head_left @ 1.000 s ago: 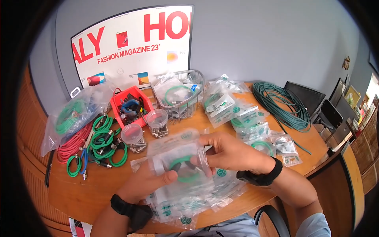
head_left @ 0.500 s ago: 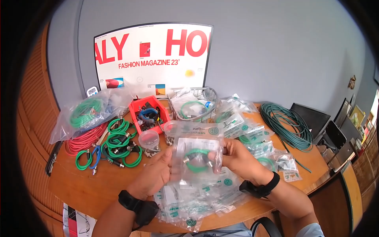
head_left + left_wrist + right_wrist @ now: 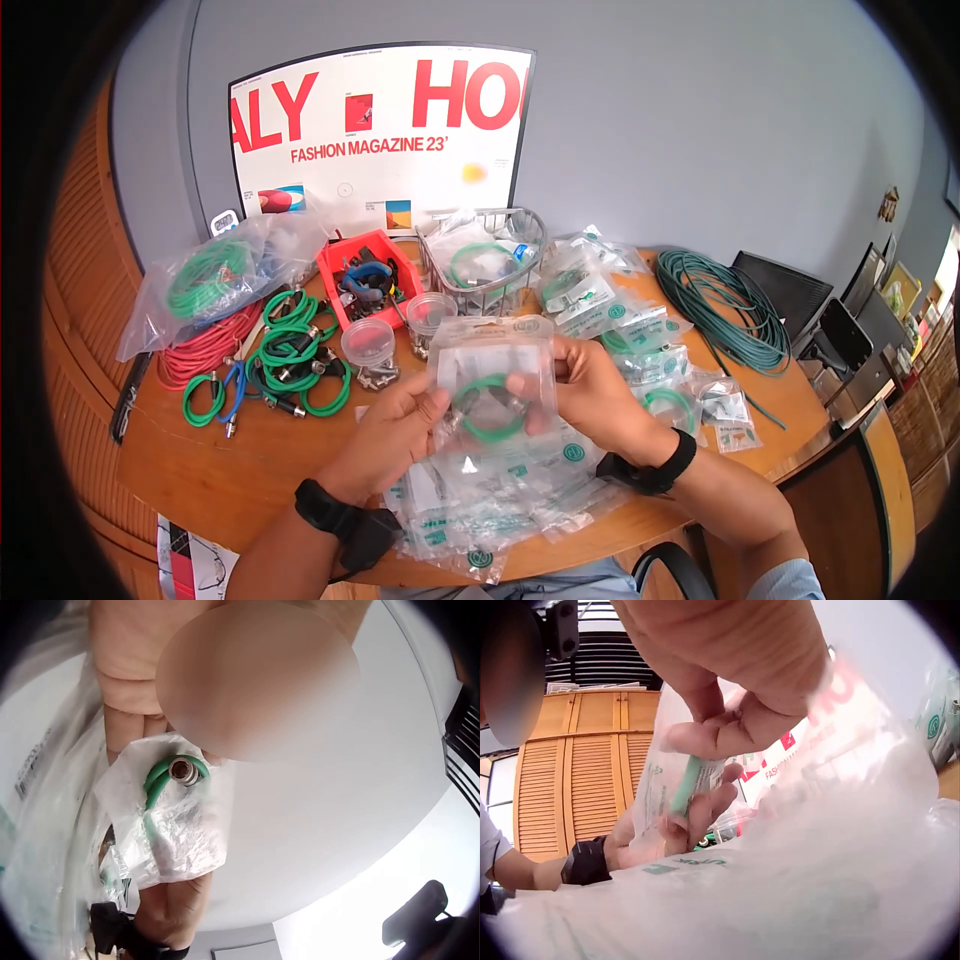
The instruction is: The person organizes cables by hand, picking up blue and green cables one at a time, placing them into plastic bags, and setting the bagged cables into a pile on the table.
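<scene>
Both hands hold up a clear plastic bag (image 3: 497,345) with a coiled green cable (image 3: 480,432) inside. My left hand (image 3: 395,430) grips its lower left side, thumb on the front. On the opposite edge, my right hand (image 3: 590,390) pinches the bag, its thumb over the coil. A metal connector (image 3: 182,771) on the cable's end shows through the plastic in the left wrist view. Beneath the hands lies a pile of flat clear bags (image 3: 500,500) with green print.
Loose green cables (image 3: 290,345), a red cable bundle (image 3: 215,345), a red bin (image 3: 370,280) and two clear tubs, one a round tub (image 3: 367,343), stand left. A wire basket (image 3: 485,285) is behind. Bagged cables (image 3: 600,300) and a dark green cable coil (image 3: 720,310) lie right.
The bag has been raised and turned more upright, its coil now facing me. Both hands stay on it; the left thumb has come back onto its front. The head view has shifted.
</scene>
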Motion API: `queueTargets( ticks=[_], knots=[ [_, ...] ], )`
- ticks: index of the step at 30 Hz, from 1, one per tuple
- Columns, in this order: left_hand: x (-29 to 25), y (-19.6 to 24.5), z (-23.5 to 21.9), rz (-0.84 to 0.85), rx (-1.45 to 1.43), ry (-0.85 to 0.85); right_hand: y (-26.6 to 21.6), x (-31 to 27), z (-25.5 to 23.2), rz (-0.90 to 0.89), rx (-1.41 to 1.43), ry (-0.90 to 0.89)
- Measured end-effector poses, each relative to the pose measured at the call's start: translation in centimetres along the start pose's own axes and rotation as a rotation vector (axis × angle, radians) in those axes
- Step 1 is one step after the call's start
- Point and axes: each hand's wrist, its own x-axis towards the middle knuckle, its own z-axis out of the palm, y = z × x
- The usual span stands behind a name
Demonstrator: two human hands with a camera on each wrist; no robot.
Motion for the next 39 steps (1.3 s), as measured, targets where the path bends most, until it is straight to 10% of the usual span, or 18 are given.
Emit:
queueTargets(
  ticks=[10, 13, 21, 25, 27, 39],
  knots=[
    [-0.5, 0.3, -1.2, -0.009, -0.181, -0.118, -2.6, 1.2, 0.6, 0.022, 0.019, -0.051],
    [-0.4, 0.8, -0.8, 0.042, -0.123, -0.101, -1.7, 1.8, -1.0, -0.069, -0.510, -0.007],
    [-0.3, 0.9, -0.4, -0.011, -0.034, -0.031, -1.7, -0.1, -1.1, 0.188, 0.379, -0.031],
    [-0.4, 1.1, 0.2, -0.047, 0.009, -0.034, -1.6, -1.0, -0.3, 0.264, 0.315, 0.006],
    [-0.6, 1.6, 1.0, -0.053, 0.028, -0.038, 1.5, -0.3, -0.4, -0.045, -0.081, -0.014],
    [0.1, 0.1, -0.7, -0.109, 0.048, 0.063, -0.6, -0.8, -0.4, -0.037, 0.002, 0.059]
  ],
)
